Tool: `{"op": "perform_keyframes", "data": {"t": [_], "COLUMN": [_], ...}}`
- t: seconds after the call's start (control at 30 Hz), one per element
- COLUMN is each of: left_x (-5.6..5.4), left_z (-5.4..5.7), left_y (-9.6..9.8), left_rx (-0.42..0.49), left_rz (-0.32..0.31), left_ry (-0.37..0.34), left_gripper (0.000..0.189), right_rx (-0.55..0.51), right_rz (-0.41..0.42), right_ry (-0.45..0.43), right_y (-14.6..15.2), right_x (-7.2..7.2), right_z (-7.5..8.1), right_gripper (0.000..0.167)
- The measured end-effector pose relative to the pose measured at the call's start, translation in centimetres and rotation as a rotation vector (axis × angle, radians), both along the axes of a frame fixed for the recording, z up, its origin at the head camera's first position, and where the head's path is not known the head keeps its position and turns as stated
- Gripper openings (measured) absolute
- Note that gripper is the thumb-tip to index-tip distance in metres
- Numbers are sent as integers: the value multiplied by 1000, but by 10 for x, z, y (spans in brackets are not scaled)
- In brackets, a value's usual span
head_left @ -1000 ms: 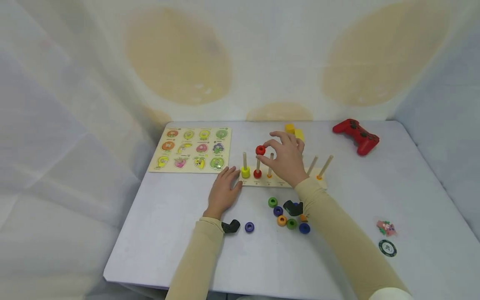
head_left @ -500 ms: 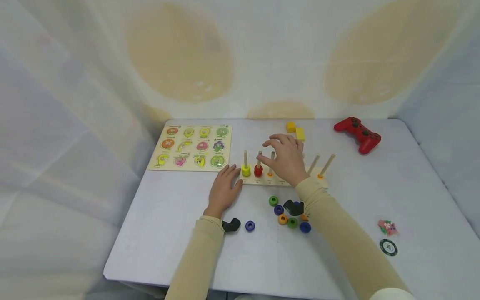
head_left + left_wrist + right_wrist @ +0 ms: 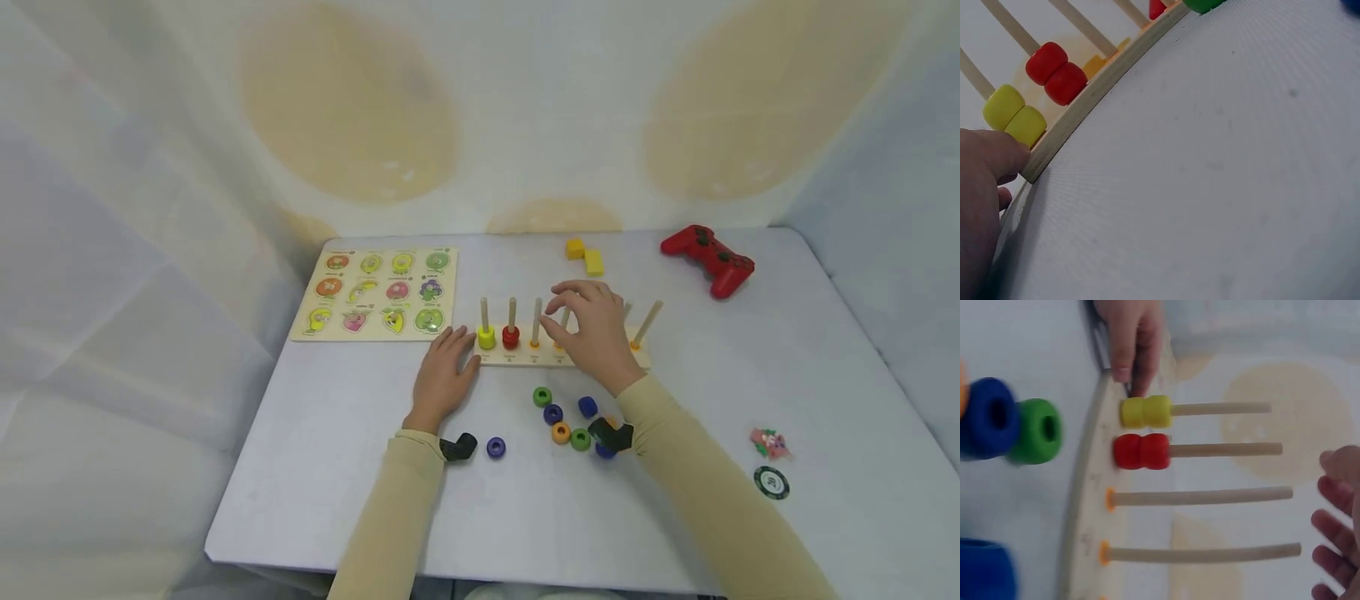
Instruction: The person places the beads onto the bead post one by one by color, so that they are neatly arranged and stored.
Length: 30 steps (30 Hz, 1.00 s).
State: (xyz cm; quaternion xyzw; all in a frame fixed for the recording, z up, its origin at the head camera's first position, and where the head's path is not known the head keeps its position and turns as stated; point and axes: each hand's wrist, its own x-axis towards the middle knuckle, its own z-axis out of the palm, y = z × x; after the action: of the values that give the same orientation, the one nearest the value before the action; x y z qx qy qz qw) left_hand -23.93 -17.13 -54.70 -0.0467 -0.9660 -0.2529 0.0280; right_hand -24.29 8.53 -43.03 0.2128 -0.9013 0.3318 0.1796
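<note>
Good threading calls for the left hand (image 3: 441,379), fingers loosely extended, to steady the board (image 3: 522,362) at its 9 o'clock end, and for square releases over the second peg (image 3: 512,310). The red rings (image 3: 511,337) sit on it, at 9 o'clock from the right hand (image 3: 595,331), whose grip is spread and empty. A second ago it pinched the upper ring; now it stands farther toward 3 o'clock.

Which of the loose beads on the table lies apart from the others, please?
The purple bead beside the black device on the left sleeve; it lies alone; the other loose beads cluster nearer the right sleeve.
</note>
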Motion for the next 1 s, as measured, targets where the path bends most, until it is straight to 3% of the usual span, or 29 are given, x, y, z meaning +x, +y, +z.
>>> {"op": "perform_keyframes", "data": {"t": [0.13, 0.33, 0.5, 0.7, 1.0], "left_x": [-2, -2, -1, -2, -1], "left_z": [1, 0, -1, -4, -7], "left_y": [-2, -2, 0, -1, 0], "left_rx": [-9, -11, 4, 11, 19], "left_rz": [0, 2, 6, 5, 12], "left_ry": [7, -9, -22, -12, 4], "left_gripper": [50, 50, 50, 50, 49], "right_rx": [37, 224, 229, 201, 214], "right_rz": [80, 119, 77, 0, -117], "right_ry": [-3, -284, -397, -397, -458], "right_y": [13, 27, 32, 25, 10], "right_x": [17, 46, 64, 76, 75], "right_z": [-23, -63, -84, -94, -83], "right_gripper": [15, 22, 30, 27, 24]}}
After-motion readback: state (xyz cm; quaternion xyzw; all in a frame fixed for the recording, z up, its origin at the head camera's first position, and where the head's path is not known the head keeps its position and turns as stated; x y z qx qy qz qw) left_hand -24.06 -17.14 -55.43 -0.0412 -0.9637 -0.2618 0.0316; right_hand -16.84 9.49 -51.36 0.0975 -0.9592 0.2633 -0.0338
